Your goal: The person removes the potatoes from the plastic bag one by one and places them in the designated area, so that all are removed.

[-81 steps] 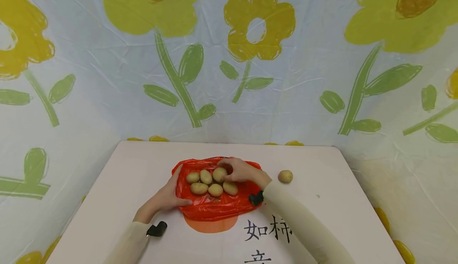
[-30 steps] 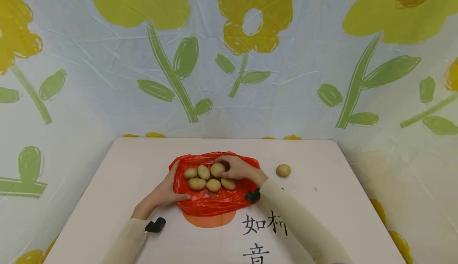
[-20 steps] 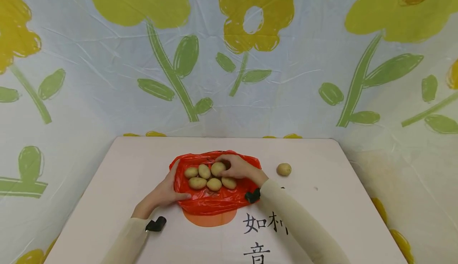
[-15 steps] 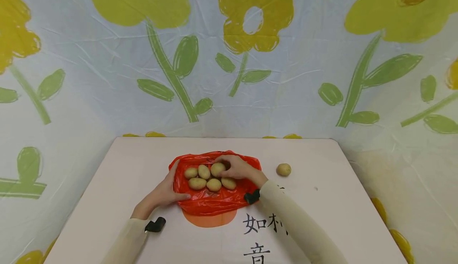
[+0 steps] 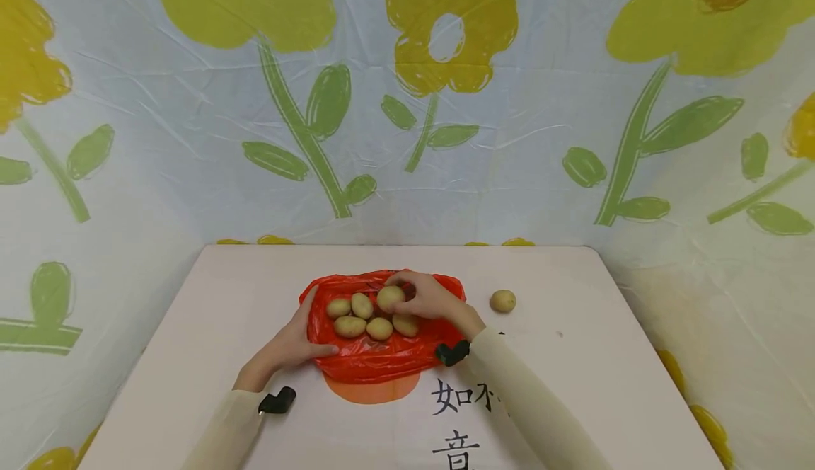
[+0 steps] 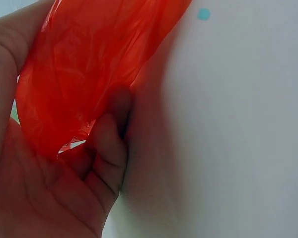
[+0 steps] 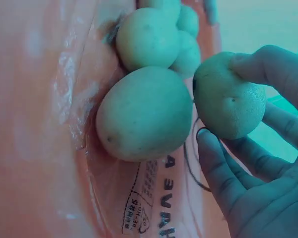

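A red plastic bag (image 5: 376, 367) lies spread open on the table with several potatoes (image 5: 349, 326) in it. My right hand (image 5: 428, 296) pinches one potato (image 5: 391, 299) at the back of the group; in the right wrist view thumb and fingers (image 7: 260, 64) hold that potato (image 7: 229, 96) beside a larger one (image 7: 145, 114). At the bag's left edge is my left hand (image 5: 289, 339), thumb over the near side. The left wrist view shows the left hand (image 6: 54, 183) around the bag's edge (image 6: 84, 69), its fingers curled against the plastic.
A single potato (image 5: 503, 301) sits on the table (image 5: 573, 385) to the right of the bag. Black printed characters and an orange shape (image 5: 376, 391) mark the surface near the bag. A flower-patterned cloth (image 5: 484, 194) hangs behind and at both sides.
The right hand and its potato have shifted slightly up and to the right from the potatoes around it. The left hand stays at the bag's left edge.
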The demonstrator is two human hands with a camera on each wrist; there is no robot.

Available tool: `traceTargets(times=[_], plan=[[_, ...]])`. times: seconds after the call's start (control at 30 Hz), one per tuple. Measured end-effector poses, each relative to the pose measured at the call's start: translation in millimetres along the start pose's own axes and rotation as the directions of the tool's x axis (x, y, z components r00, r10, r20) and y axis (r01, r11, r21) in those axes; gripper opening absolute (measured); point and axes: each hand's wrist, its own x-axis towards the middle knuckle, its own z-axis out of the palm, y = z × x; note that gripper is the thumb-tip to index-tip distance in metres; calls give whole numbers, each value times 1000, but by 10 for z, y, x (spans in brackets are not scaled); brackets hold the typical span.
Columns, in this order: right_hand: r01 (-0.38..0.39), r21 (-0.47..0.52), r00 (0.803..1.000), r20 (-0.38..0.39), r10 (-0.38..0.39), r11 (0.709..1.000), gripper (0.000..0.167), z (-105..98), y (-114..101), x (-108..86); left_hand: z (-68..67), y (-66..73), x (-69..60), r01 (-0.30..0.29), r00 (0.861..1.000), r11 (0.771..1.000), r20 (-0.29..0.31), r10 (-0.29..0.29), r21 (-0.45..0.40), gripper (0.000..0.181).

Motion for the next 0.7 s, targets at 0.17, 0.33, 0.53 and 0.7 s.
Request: traceTargets(times=[0.17,0.33,0.53,0.7], plan=[[10,18,1000,-29,-9,1000,38,-26,-52,-113,12,-10,-6,-11,1000,1000,0,11,-14,131],[-6,11,997,-74,7,1000,42,-87,-128,-227,16,-7,4,-14,1000,1000,-4,14,-27,130],[5,27,987,-161,0,1000,46,-218,-205,-394,32,-20,8,-14,1000,1000,-9,14,11,132],[46,25,973,-228,-40,999,42,-310,-196,-499,26,-33,16,-29,999,1000,-17,29,3,131]])
